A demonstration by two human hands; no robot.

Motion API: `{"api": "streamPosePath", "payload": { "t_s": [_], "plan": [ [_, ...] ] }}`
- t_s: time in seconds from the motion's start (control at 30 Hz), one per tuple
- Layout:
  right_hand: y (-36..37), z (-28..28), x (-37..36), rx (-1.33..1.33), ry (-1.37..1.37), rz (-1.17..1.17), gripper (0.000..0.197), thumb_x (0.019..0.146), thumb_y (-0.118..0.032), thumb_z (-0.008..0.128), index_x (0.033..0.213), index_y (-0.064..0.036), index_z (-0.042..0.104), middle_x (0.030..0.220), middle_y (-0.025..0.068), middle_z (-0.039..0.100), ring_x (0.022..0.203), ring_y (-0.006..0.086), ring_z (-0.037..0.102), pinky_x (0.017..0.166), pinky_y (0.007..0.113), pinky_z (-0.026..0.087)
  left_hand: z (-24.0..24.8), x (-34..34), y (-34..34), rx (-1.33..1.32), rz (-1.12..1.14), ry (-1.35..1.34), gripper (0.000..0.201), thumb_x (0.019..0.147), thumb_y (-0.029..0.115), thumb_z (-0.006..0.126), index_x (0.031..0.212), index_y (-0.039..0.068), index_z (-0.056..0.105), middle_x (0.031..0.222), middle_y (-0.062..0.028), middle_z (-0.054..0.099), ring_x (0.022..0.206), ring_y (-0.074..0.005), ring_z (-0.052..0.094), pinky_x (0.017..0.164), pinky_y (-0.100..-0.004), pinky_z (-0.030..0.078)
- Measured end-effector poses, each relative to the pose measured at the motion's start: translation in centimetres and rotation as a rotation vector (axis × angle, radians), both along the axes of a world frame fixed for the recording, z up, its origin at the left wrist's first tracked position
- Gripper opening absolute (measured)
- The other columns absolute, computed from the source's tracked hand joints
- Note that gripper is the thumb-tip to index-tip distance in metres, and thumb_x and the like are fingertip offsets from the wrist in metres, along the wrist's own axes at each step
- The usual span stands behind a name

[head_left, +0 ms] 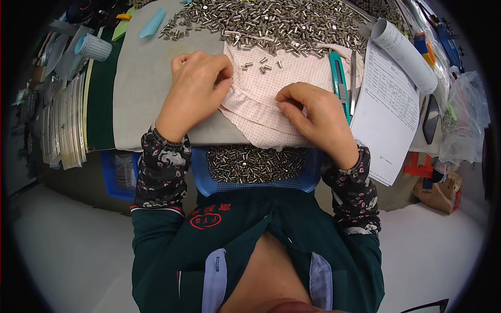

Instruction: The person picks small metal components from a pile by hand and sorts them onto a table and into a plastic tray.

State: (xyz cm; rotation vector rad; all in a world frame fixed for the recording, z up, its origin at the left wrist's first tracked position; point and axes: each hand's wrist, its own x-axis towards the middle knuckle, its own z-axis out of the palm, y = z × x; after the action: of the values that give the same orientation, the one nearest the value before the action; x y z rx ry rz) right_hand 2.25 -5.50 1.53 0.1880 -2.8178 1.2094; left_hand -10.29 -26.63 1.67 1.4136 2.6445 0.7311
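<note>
A pale pink dotted cloth [261, 125] lies rumpled on the grey table cover, its near edge hanging toward the front. My left hand [198, 86] is at the cloth's left edge, its thumb and forefinger closed on the fabric, where a raised fold begins. Over the right part of the cloth, the fingers of my right hand [321, 115] are pinched together; whatever is between the tips is too small to make out. Several short metal pins [264, 67] are scattered on the cloth beyond my hands. A large heap of the same metal pins [271, 23] covers the far side.
A blue basket [250, 186] full of pins sits below the table edge. Right of the cloth lie a green utility knife [337, 78], a thin metal tool [354, 83] and printed sheets [383, 115] under a paper roll [404, 57]. A patterned cup [94, 47] stands at left.
</note>
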Motion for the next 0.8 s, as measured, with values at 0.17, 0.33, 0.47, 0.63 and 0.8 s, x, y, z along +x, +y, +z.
{"api": "streamPosePath", "payload": {
  "t_s": [0.17,0.33,0.47,0.63,0.8],
  "plan": [
    [0.0,-0.7,-0.9,0.026,0.062,-0.099,0.011,0.084,-0.014,0.062,0.089,-0.0041,0.065,0.082,0.0132,0.066,0.078,0.0333,0.064,0.067,0.041,0.050,-2.0,-3.5,-2.0,0.116,0.355,-0.179,0.012,0.079,0.019,0.066,0.087,0.010,0.064,0.080,-0.0006,0.065,0.093,-0.0231,0.058,0.089,-0.0422,0.036],
    [-0.1,-1.3,-1.8,0.006,0.098,-0.129,0.010,0.084,-0.013,0.063,0.089,-0.0044,0.065,0.083,0.0124,0.065,0.077,0.0334,0.064,0.067,0.042,0.050,-2.0,-3.4,-2.3,-0.076,0.432,0.041,0.017,0.079,0.021,0.067,0.094,0.012,0.065,0.095,-0.0016,0.064,0.100,-0.0250,0.057,0.086,-0.0433,0.038],
    [-0.5,-2.3,-3.3,0.082,0.154,-0.279,0.015,0.082,-0.012,0.067,0.096,-0.0056,0.066,0.094,0.0115,0.062,0.084,0.0326,0.063,0.071,0.042,0.051,-1.9,-2.4,-0.7,0.190,0.282,0.228,0.021,0.080,0.016,0.068,0.101,0.012,0.066,0.102,-0.0031,0.062,0.102,-0.0265,0.055,0.086,-0.0414,0.039],
    [-1.6,-3.2,-4.8,0.182,0.203,-0.286,0.020,0.081,-0.012,0.068,0.100,-0.0067,0.066,0.100,0.0104,0.060,0.091,0.0306,0.062,0.074,0.041,0.051,-3.0,-0.3,3.2,0.189,0.080,0.173,0.021,0.079,0.015,0.069,0.099,0.010,0.067,0.096,-0.0040,0.060,0.101,-0.0265,0.054,0.085,-0.0413,0.041],
    [-1.4,-3.4,-4.6,0.159,0.200,-0.199,0.018,0.078,-0.010,0.070,0.094,-0.0067,0.065,0.092,0.0100,0.059,0.089,0.0308,0.061,0.074,0.042,0.050,-3.4,0.2,3.6,0.122,0.050,0.101,0.017,0.078,0.015,0.070,0.093,0.011,0.066,0.093,-0.0013,0.059,0.097,-0.0246,0.053,0.085,-0.0406,0.036]
  ]
}}
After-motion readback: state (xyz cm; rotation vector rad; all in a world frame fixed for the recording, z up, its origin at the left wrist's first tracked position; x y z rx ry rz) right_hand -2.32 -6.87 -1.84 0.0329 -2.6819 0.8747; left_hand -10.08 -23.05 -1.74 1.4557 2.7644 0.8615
